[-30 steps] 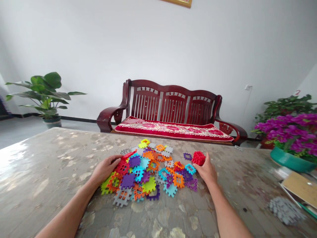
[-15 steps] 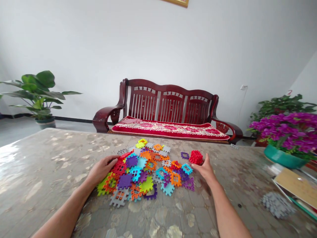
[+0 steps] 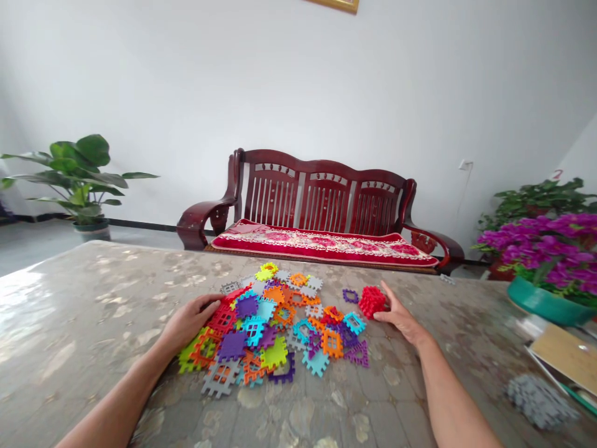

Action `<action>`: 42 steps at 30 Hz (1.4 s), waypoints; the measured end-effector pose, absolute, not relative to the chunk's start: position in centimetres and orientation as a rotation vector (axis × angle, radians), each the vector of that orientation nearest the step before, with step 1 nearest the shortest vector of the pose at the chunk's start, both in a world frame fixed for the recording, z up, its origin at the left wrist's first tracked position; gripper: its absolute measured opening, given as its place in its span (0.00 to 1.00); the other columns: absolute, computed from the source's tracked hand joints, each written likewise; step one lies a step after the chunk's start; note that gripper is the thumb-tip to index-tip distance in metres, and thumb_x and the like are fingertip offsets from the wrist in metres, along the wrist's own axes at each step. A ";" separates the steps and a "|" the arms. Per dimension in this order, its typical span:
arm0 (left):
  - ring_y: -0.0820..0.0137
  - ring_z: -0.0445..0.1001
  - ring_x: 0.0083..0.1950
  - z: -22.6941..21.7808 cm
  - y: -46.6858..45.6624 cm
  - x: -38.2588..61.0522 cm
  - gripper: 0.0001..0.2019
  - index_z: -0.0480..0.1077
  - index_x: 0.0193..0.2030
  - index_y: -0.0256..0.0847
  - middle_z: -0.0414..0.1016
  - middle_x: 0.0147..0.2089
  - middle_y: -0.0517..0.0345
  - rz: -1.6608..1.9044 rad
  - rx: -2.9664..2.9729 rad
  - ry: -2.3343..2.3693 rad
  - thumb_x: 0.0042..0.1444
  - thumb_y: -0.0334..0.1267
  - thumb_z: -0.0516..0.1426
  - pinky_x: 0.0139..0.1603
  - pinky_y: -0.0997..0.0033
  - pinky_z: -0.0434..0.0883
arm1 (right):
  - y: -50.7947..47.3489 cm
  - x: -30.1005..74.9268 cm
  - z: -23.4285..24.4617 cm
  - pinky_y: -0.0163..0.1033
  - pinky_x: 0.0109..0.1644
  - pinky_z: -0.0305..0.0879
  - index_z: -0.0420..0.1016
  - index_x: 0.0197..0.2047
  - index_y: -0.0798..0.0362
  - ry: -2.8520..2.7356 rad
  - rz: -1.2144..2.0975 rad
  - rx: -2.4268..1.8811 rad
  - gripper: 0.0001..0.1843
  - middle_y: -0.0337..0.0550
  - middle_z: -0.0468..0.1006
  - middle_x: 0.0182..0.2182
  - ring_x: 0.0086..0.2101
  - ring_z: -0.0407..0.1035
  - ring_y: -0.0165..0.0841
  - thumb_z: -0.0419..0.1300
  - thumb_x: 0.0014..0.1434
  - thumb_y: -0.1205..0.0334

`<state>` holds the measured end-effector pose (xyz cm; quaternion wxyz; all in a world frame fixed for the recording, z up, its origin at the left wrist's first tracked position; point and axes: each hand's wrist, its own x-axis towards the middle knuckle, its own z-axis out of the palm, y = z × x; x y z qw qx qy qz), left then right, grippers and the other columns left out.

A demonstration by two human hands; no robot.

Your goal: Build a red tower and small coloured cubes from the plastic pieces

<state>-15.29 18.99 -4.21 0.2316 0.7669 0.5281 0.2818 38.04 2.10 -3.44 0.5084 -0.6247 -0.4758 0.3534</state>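
Observation:
A heap of colourful toothed interlocking tiles (image 3: 265, 330) lies on the table, some solid and some with window-like openings. My left hand (image 3: 193, 320) rests against the heap's left edge, its fingertips at the red tiles (image 3: 222, 317) there. Just right of the heap sits a compact red cluster of toothed pieces (image 3: 372, 302). My right hand (image 3: 403, 318) is beside that cluster with thumb and fingers spread; whether the fingertips touch it I cannot tell. Close by are a small purple square frame (image 3: 350, 295) and a purple triangle tile (image 3: 357, 353).
Grey toothed tiles (image 3: 540, 401) are piled at the right, near a cardboard-coloured box (image 3: 566, 354). Behind it stands a teal pot (image 3: 548, 302) of purple flowers. One grey piece (image 3: 446, 279) lies at the far table edge. Beyond the table is a wooden bench (image 3: 324, 193).
My right hand has shifted slightly rightward, and its thumb no longer lies in front of the red cluster's lower edge. The view has turned slightly. My left hand stays at the heap.

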 end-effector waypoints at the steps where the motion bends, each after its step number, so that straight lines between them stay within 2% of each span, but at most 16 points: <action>1: 0.59 0.77 0.52 -4.1 18.9 -15.3 0.27 0.78 0.50 0.45 0.81 0.50 0.57 0.774 2.106 1.454 0.54 0.57 0.49 0.55 0.66 0.70 | 2.2 38.1 -3.4 0.50 0.67 0.54 0.37 0.73 0.45 -1.155 0.857 -1.503 0.67 0.48 0.68 0.62 0.61 0.63 0.42 0.74 0.39 0.54; 6: 0.59 0.77 0.51 -4.0 18.7 -15.1 0.27 0.78 0.50 0.45 0.81 0.50 0.57 0.793 2.089 1.443 0.54 0.58 0.49 0.54 0.66 0.71 | 2.5 37.6 -3.3 0.48 0.66 0.57 0.42 0.73 0.44 -1.162 0.843 -1.511 0.65 0.47 0.71 0.60 0.58 0.66 0.42 0.74 0.38 0.55; 10: 0.59 0.77 0.51 -4.1 18.7 -15.2 0.27 0.78 0.50 0.45 0.81 0.49 0.57 0.794 2.093 1.452 0.54 0.58 0.49 0.54 0.67 0.71 | 2.4 36.8 -2.9 0.49 0.63 0.61 0.45 0.72 0.48 -1.120 0.799 -1.523 0.63 0.49 0.72 0.59 0.56 0.69 0.43 0.73 0.38 0.56; 15: 0.59 0.77 0.51 -4.0 18.7 -15.2 0.28 0.78 0.50 0.45 0.82 0.49 0.57 0.783 2.097 1.462 0.54 0.58 0.49 0.53 0.66 0.72 | 2.4 36.3 -3.4 0.49 0.65 0.56 0.48 0.71 0.52 -1.119 0.708 -1.531 0.62 0.52 0.69 0.61 0.58 0.66 0.42 0.72 0.36 0.55; 24: 0.59 0.78 0.49 -3.7 18.6 -15.1 0.27 0.79 0.48 0.46 0.82 0.48 0.57 0.795 2.130 1.476 0.53 0.57 0.49 0.51 0.68 0.73 | 2.4 34.5 -6.1 0.44 0.63 0.60 0.35 0.72 0.62 -0.894 0.396 -1.743 0.70 0.61 0.62 0.64 0.60 0.63 0.45 0.68 0.37 0.42; 28: 0.59 0.78 0.50 -3.6 18.6 -15.1 0.27 0.78 0.49 0.45 0.82 0.49 0.57 0.780 2.131 1.462 0.53 0.57 0.49 0.51 0.69 0.72 | 2.2 32.5 -5.7 0.46 0.61 0.60 0.37 0.72 0.60 -0.795 0.170 -1.999 0.67 0.58 0.65 0.63 0.59 0.65 0.49 0.65 0.40 0.38; 31: 0.59 0.78 0.50 -3.7 18.6 -15.1 0.27 0.78 0.49 0.46 0.82 0.49 0.57 0.773 2.128 1.457 0.54 0.57 0.49 0.52 0.68 0.72 | 2.3 30.8 -4.6 0.49 0.58 0.62 0.40 0.72 0.60 -0.754 0.053 -2.149 0.65 0.60 0.67 0.62 0.57 0.66 0.53 0.65 0.41 0.38; 36: 0.59 0.77 0.51 -3.8 18.6 -15.2 0.27 0.77 0.50 0.45 0.81 0.50 0.56 0.753 2.116 1.463 0.55 0.56 0.48 0.54 0.66 0.70 | 2.7 29.1 -3.2 0.55 0.53 0.64 0.40 0.72 0.63 -0.673 -0.014 -2.333 0.65 0.68 0.72 0.55 0.52 0.70 0.57 0.63 0.43 0.35; 42: 0.58 0.77 0.51 -4.1 18.8 -15.3 0.27 0.78 0.50 0.45 0.82 0.50 0.56 0.782 2.117 1.467 0.54 0.57 0.49 0.55 0.66 0.70 | 3.1 29.1 -3.1 0.59 0.53 0.62 0.40 0.71 0.64 -0.699 -0.051 -2.431 0.60 0.68 0.76 0.50 0.50 0.71 0.56 0.60 0.48 0.37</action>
